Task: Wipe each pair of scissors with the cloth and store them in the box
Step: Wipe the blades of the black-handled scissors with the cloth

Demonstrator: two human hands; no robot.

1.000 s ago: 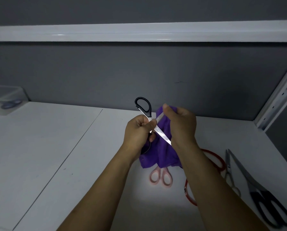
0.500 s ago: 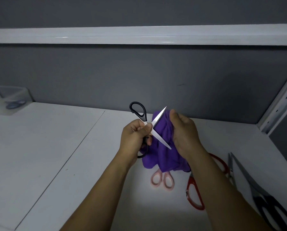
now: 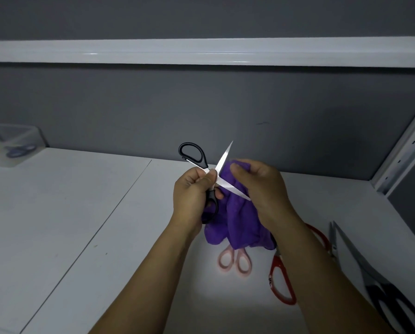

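1. Head view, the hands: our left hand [image 3: 192, 196] holds the black scissors [image 3: 192, 154] up over the tabletop [image 3: 81, 213]. Its fingers [image 3: 211, 179] are clamped round them at the pivot and the lower handle loop. Our right hand [image 3: 262, 189] grips the purple cloth [image 3: 237, 222], fingers curled into it and thumb on top. The cloth is bunched against the lower blade, and the rest hangs down between our wrists.

2. Head view, what changed: a second ago the blades lay almost together under the cloth. Half a second ago they had begun to part. Now they stand wide in an X. The upper blade points up, bare and bright, and the lower blade runs under our right hand.

3. What that means: we judge that we are wiping the blades one at a time, inner faces included. The lower blade is in hand, and the bare upper blade looks to be either done or next.

4. Head view, the rest of the job: the clear box [image 3: 11, 145] sits at the far left, well away from our hands, with blue scissors [image 3: 21, 150] already inside. Pink scissors [image 3: 235, 261], red scissors [image 3: 281, 283] and big dark scissors [image 3: 370, 273] lie near us, so most of the task remains.
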